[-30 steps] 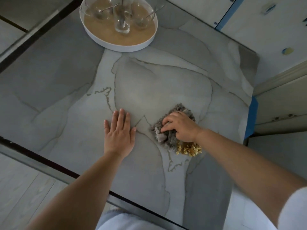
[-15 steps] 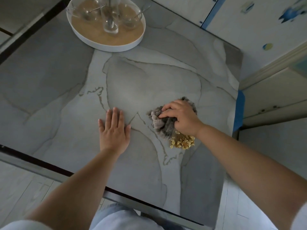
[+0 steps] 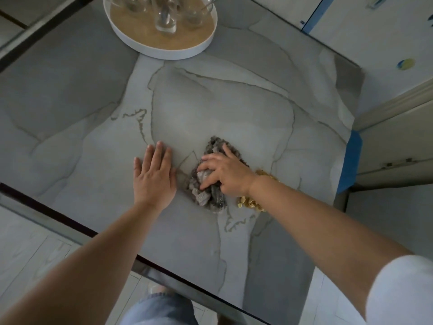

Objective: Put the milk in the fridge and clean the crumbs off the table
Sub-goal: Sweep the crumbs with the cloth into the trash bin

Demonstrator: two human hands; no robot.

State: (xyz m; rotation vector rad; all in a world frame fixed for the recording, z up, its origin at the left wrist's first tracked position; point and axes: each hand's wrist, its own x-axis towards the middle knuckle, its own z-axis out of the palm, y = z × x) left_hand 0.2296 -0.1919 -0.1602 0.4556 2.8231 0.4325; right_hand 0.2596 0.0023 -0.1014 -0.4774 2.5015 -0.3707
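Crumbs (image 3: 250, 204) — one pile | one cloth (image 3: 210, 199), right hand (image 3: 227, 174) grip holding it | left hand (image 3: 154, 178) — grip wide, flat on table (image 3: 210, 102)

A wide stretch of bare table (image 3: 210, 102) is left open between the round tray (image 3: 164, 53) of glasses (image 3: 164, 22) at the far edge and the two hands, with more bare surface to the left. The middle is blocked by the left hand (image 3: 153, 174), laid flat, and just beside it the bunched cloth (image 3: 210, 198) gripped by the right hand (image 3: 225, 172). A heap of crumbs (image 3: 250, 202) is lodged against the cloth's right side, beneath the wrist.
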